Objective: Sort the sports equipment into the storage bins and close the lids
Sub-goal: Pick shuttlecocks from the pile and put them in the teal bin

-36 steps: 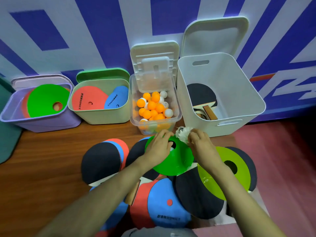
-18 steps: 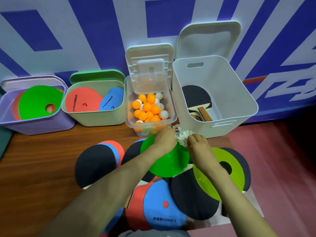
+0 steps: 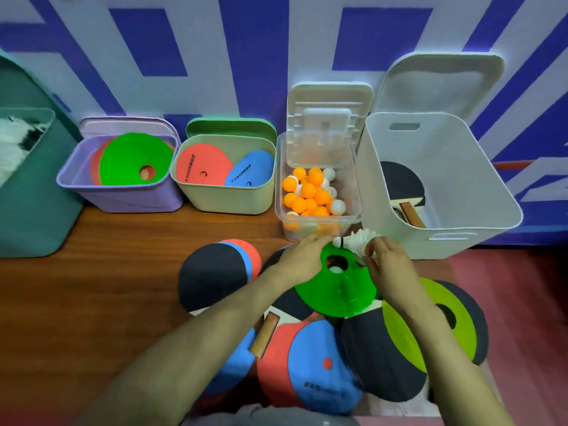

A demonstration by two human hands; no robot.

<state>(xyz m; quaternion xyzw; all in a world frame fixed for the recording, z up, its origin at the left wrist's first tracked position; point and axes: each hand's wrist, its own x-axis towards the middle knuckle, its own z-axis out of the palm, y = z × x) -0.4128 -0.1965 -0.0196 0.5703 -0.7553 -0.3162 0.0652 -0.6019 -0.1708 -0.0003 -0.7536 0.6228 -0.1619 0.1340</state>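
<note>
My left hand (image 3: 302, 256) grips the far rim of a green disc cone (image 3: 338, 290) lying on the pile. My right hand (image 3: 385, 259) pinches a white shuttlecock (image 3: 358, 242) just beyond the cone's hole. Along the wall stand a purple bin (image 3: 123, 192) with disc cones, a beige bin (image 3: 227, 198) with red and blue paddles, a clear box (image 3: 316, 224) of orange and white balls, and a big white bin (image 3: 442, 210) with bats. All their lids are up. Black bats (image 3: 212, 275), blue and red paddles (image 3: 310, 364) and a lime cone (image 3: 430, 327) lie before me.
A teal bin (image 3: 33, 186) holding white feathery things stands at the far left. Bare wooden tabletop (image 3: 92, 287) stretches left of the pile. A red floor (image 3: 528, 318) lies to the right, past the table edge.
My hands tilted the green cone, so its hole now faces up with a white ball showing through. The shuttlecock stays in my right hand. The view shifted right, revealing the teal bin.
</note>
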